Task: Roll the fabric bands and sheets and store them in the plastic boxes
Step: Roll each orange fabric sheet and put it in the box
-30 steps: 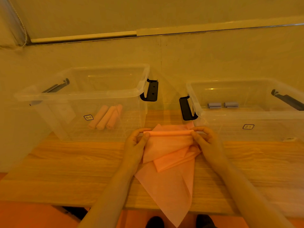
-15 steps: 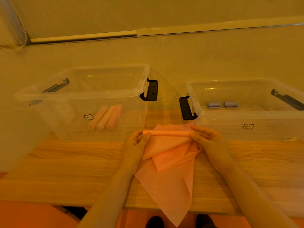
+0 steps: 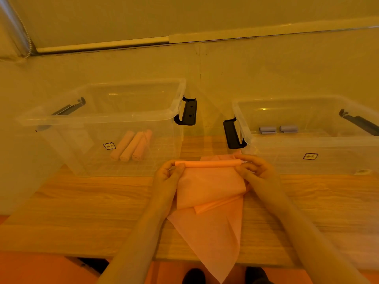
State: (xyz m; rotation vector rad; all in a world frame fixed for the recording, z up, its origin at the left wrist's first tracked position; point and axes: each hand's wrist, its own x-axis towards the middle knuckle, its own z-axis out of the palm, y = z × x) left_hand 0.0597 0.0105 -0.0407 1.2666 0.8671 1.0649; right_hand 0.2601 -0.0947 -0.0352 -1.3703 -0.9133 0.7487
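Observation:
A pink fabric sheet (image 3: 211,203) lies on the wooden table (image 3: 82,212), its far edge wound into a thin roll. My left hand (image 3: 167,177) pinches the roll's left end and my right hand (image 3: 256,171) pinches its right end. The sheet's loose tail hangs over the table's near edge. Behind on the left stands a clear plastic box (image 3: 98,117) holding three pink rolls (image 3: 131,145). A second clear box (image 3: 307,146) on the right holds two grey rolls (image 3: 277,129).
Both boxes have black latch handles (image 3: 187,112) facing the gap between them. A wall rises close behind the boxes. My shoes (image 3: 194,276) show below the table's near edge.
The roll has grown slightly as both hands turned it toward me, and the flat part of the sheet has drawn up a little.

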